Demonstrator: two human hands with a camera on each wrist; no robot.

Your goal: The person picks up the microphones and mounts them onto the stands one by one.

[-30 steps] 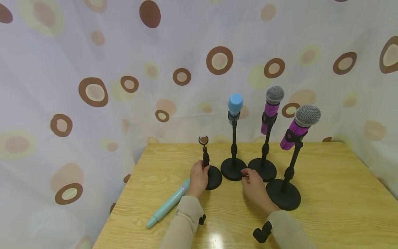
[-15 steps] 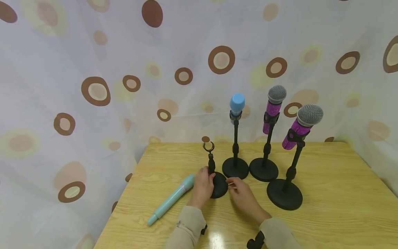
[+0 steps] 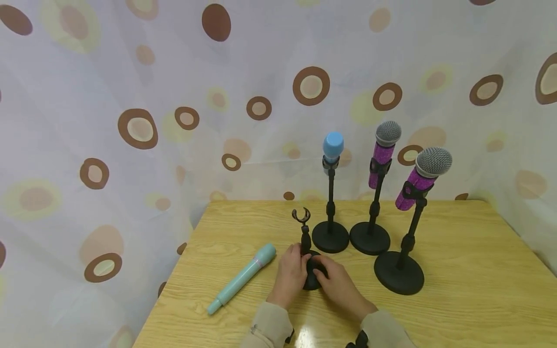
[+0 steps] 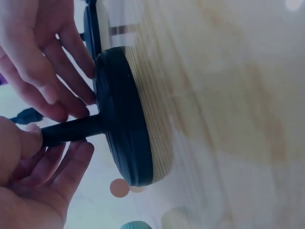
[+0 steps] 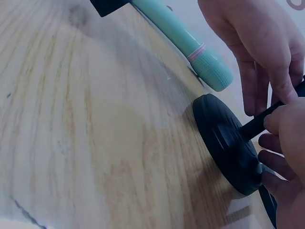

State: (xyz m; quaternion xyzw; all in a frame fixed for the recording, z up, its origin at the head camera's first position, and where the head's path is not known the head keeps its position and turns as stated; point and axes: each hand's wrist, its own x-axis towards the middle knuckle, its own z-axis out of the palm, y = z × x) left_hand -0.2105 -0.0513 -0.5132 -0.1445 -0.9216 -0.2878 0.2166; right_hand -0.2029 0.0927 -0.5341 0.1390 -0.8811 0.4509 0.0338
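Observation:
A black desktop microphone stand point(image 3: 306, 239) with a C-shaped clip on top stands in front of me; its clip holds nothing. My left hand point(image 3: 292, 273) grips the lower pole between thumb and fingers, clearly seen in the left wrist view, just above the round base point(image 4: 126, 119). On the other side, my right hand point(image 3: 339, 285) has its loosely bent fingers at the pole and over the base's right side. To the left lies a mint-green microphone point(image 3: 243, 278), its head pointing away from me; its head also shows beyond the base in the right wrist view.
Behind and right stand a blue microphone point(image 3: 333, 147) on a stand and two purple microphones point(image 3: 383, 153) point(image 3: 419, 181) on stands, their round bases close together. The wooden table point(image 3: 470, 251) meets a dotted curtain point(image 3: 243, 58) at its back edge.
The stand without a microphone has come toward me and to the right, with my left hand on its pole. My right hand has moved left from beside the blue microphone's stand to this stand's base.

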